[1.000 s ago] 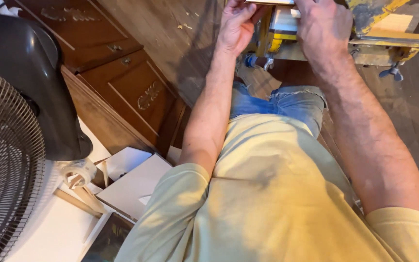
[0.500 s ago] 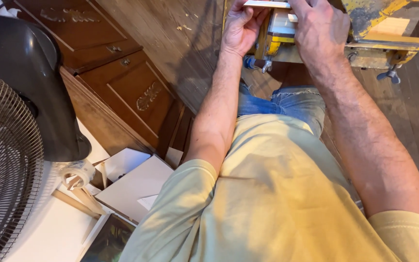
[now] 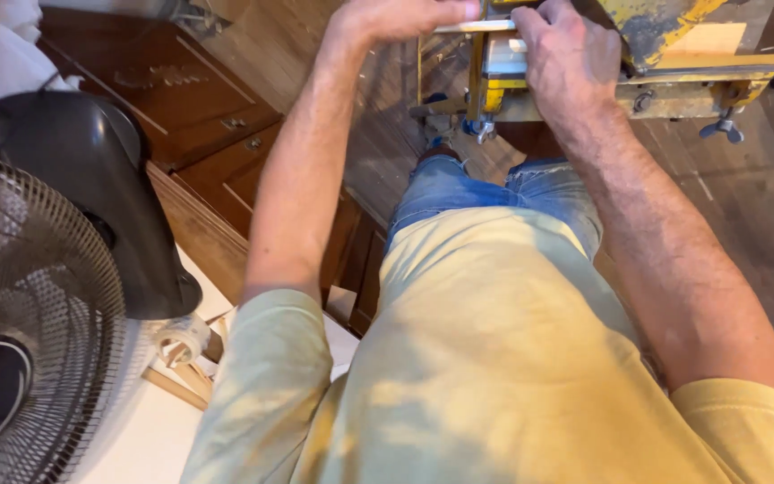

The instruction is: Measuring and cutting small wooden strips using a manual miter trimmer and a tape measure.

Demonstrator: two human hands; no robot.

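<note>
Both hands are sitting higher in view than a second ago | left hand (image 3: 396, 18) is pinching a thin pale wooden strip (image 3: 459, 27) | right hand (image 3: 571, 63) is pressing flat, fingers together, beside it | strip is lying across a worn yellow metal saw stand (image 3: 674, 36) | round black wire-grille fan (image 3: 20, 350) is standing at left.

The left hand (image 3: 396, 18) has slid right along the pale strip (image 3: 459, 27).
</note>
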